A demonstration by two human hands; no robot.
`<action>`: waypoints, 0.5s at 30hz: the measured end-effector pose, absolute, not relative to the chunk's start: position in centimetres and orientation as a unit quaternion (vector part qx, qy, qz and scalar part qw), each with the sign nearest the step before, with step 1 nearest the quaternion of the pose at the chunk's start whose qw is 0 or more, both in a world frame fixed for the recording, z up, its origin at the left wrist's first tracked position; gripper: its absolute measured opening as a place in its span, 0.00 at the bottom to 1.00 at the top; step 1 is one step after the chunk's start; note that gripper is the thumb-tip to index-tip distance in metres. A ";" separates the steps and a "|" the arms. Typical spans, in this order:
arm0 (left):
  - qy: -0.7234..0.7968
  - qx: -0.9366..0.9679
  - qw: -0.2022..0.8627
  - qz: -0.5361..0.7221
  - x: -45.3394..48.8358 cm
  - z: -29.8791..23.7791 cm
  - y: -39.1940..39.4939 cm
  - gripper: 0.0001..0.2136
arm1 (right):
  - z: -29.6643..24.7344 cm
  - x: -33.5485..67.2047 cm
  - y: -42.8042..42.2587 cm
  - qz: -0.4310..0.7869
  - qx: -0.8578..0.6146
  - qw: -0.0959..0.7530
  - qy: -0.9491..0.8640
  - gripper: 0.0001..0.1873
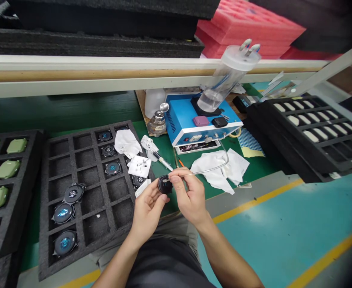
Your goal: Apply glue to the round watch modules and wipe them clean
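Note:
My left hand (147, 210) grips a round dark watch case (165, 185) between thumb and fingers, above the front edge of the green bench. My right hand (192, 198) pinches the end of a thin clear tube (213, 168) against the face of the case; its very tip is small and hard to make out. From there the tube runs up to the front of a blue box-shaped machine (176, 120). To the left lies a dark foam tray (44, 252) with several round watch cases (65, 243) in its pockets, one resting across a divider.
White wipes (208, 170), a syringe (163, 161) and a glass bottle (157, 123) lie around the machine. A clear cylinder (220, 86) stands on top of it. Green cases (7, 169) fill a tray at far left; white pieces (310, 136) sit in another at right. A shelf (103, 86) spans overhead.

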State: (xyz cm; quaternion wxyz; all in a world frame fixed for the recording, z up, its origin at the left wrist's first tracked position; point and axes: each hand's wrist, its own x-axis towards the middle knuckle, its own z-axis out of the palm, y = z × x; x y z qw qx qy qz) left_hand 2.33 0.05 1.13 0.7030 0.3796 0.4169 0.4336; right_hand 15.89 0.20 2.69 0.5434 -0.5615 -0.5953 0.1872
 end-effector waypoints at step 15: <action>0.416 0.383 0.701 0.434 2.3 1.1 0.0 0.23 | 2.7 15.9 0.2 0.182 -0.559 0.546 -0.597 0.07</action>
